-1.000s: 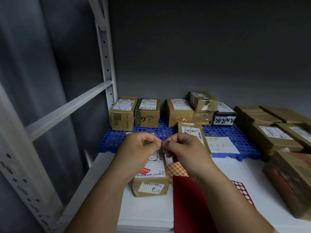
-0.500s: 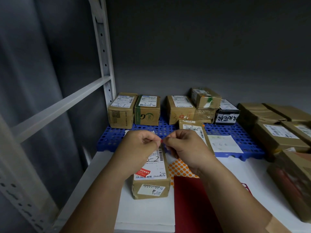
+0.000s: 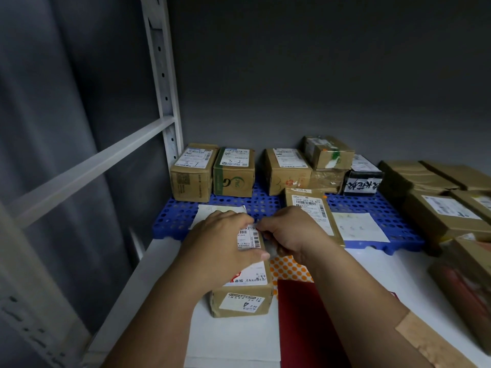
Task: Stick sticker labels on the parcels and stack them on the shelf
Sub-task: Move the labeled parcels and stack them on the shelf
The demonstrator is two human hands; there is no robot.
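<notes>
Your shelf [image 3: 377, 274]: white board
On it: blue perforated mat [image 3: 265, 205], nearest parcel [image 3: 243, 301], red sheet [image 3: 303, 320]

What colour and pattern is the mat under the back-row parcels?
Blue, perforated with round holes. The mat shows in the head view, the only view, under the back-row parcels.
</notes>
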